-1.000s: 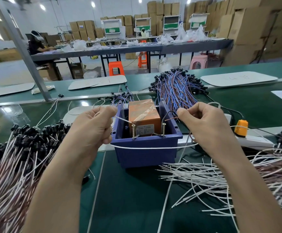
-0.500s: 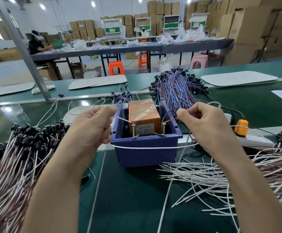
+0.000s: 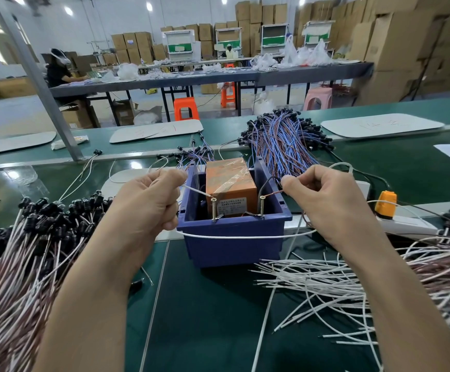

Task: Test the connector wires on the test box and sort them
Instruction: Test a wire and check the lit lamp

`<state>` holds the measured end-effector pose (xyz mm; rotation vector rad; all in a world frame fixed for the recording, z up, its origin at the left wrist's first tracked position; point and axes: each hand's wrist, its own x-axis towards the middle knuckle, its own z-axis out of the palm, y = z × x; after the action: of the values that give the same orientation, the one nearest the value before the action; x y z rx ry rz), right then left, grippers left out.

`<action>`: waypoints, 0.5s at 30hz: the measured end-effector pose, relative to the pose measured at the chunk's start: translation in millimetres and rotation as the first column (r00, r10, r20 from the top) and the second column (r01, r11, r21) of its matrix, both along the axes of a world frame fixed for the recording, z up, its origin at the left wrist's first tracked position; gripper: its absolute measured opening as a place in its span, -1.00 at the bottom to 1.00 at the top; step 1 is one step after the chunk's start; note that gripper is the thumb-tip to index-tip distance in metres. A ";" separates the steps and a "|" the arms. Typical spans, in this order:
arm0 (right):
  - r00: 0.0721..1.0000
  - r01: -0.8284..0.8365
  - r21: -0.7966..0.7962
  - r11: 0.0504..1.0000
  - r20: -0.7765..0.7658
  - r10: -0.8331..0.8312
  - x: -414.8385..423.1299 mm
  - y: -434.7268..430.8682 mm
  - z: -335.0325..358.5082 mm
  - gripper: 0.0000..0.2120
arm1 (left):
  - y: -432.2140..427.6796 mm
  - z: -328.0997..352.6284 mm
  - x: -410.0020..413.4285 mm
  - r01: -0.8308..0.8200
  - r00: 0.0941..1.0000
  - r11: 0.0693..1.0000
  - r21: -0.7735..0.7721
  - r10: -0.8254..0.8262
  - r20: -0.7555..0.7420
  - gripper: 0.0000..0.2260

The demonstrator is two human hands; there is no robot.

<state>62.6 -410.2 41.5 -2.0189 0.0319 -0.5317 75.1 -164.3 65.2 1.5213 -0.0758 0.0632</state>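
Testing looks under way: left hand (image 3: 148, 200) and right hand (image 3: 323, 194) each pinch an end of one wire (image 3: 231, 236) onto the box's (image 3: 229, 183) posts (image 3: 213, 208) (big piles (image 3: 17, 251) beside it suggest much sorting remains).

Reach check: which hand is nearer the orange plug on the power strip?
Right: right hand sits just left of the orange plug; left hand is across the blue plastic bin.

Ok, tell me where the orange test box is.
Head view, centre: the orange test box stands inside the blue bin, between the left hand and right hand, both pinching a connector wire.
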 end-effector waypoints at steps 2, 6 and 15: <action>1.000 -0.003 -0.001 1.000 0.000 0.003 0.0 0.1 -0.3 -0.71 | 0.1 0.2 -0.3 0.001 1.000 1.000 0.001 -0.001 0.001 -0.65; 1.000 -0.003 0.000 1.000 -0.004 0.003 0.0 0.0 -0.3 -0.71 | 0.7 0.8 -0.6 -0.001 1.000 1.000 -0.005 0.001 0.001 -0.64; 1.000 0.005 -0.015 1.000 -0.029 -0.005 -1.1 0.4 1.2 -0.71 | 0.2 0.3 -0.7 -0.014 1.000 1.000 0.010 0.014 -0.011 -0.66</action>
<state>61.5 -409.8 42.7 -2.0411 0.0507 -0.5074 74.4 -164.0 65.5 1.5323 -0.0569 0.0656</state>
